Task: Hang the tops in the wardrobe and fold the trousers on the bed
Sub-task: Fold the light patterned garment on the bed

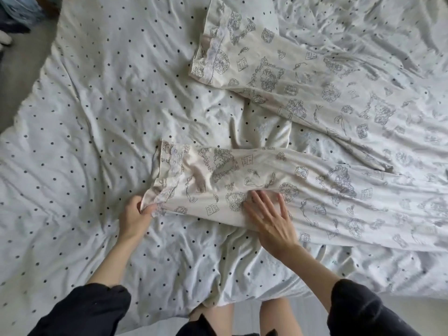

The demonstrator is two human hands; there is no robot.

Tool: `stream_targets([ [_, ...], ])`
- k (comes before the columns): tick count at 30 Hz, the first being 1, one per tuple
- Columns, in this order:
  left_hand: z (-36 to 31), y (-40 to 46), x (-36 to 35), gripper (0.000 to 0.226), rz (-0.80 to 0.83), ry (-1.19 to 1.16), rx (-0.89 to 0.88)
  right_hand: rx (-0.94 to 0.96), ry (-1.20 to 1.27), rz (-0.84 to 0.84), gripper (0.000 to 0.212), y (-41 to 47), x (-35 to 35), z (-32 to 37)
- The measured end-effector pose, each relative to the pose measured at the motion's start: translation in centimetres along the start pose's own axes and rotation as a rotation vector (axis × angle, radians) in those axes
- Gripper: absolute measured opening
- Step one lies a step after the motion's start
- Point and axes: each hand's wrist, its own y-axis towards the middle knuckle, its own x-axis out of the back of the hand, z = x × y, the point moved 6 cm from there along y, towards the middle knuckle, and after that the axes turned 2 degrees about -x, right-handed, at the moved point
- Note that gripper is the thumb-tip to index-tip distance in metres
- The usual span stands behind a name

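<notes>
Cream trousers (315, 180) printed with blue line drawings lie spread on the bed, both legs pointing left. The near leg's lace-trimmed hem (169, 173) is at centre. My left hand (135, 214) pinches the lower corner of that hem. With straight, spread fingers, my right hand (271, 219) presses flat on the near leg's lower edge. The far leg (254, 57) lies apart, higher in view, its hem at top centre.
The bed is covered by a wrinkled white duvet with dark dots (97, 117). Grey floor (21, 69) and a pile of blue clothing (19, 8) show at the top left. The bed's near edge is by my legs.
</notes>
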Motion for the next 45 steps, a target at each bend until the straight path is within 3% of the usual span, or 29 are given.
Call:
stream_targets([
  [5, 0.4, -1.4, -1.5, 0.021, -0.215, -0.231, 0.259, -0.020, 0.117, 0.036, 0.067, -1.5, -0.7, -2.0],
  [8, 0.8, -4.1, -4.3, 0.037, -0.249, -0.439, 0.502, -0.091, 0.192, 0.014, 0.057, -3.8, -0.9, -4.1],
  [10, 0.7, -6.5, -7.6, 0.050, -0.148, -0.633, 0.682, -0.136, 0.227, -0.051, 0.049, -5.6, -0.7, -5.7],
  [13, -2.4, -10.6, -13.2, 0.027, 0.131, -0.896, 0.812, -0.241, 0.241, -0.144, 0.044, -9.1, -0.4, -9.4],
  [16, -5.3, -12.5, -16.4, 0.035, 0.245, -0.951, 0.759, -0.464, 0.321, -0.204, 0.034, -12.3, -0.6, -14.0],
  [20, -6.9, -14.3, -19.5, 0.022, 0.186, -0.978, 0.803, -0.840, 0.533, -0.212, 0.029, -17.8, -2.2, -21.8],
  [25, -7.1, -15.5, -21.9, 0.017, 0.113, -1.049, 0.820, -1.430, 1.005, -0.212, 0.029, -23.8, -6.2, -31.7],
  [28, -7.8, -15.3, -22.9, 0.013, 0.041, -1.034, 0.754, -1.737, 1.433, -0.360, 0.018, -25.6, -7.9, -35.0],
  [30, -8.2, -15.3, -23.4, 0.023, -0.007, -1.010, 0.707, -1.798, 1.761, -0.439, 0.023, -25.7, -8.6, -36.2],
  [33, -8.5, -16.1, -24.0, 0.012, -0.056, -1.027, 0.669, -1.824, 1.992, -0.462, 0.041, -25.9, -9.5, -37.9],
  [39, -9.6, -17.5, -22.0, 0.016, -0.140, -1.189, 0.587, -1.916, 1.994, -0.573, 0.008, -27.2, -9.2, -39.7],
  [45, -8.0, -19.7, -19.8, 0.002, -0.150, -1.199, 0.576, -1.923, 1.906, -0.716, 0.005, -31.5, -7.9, -38.6],
])
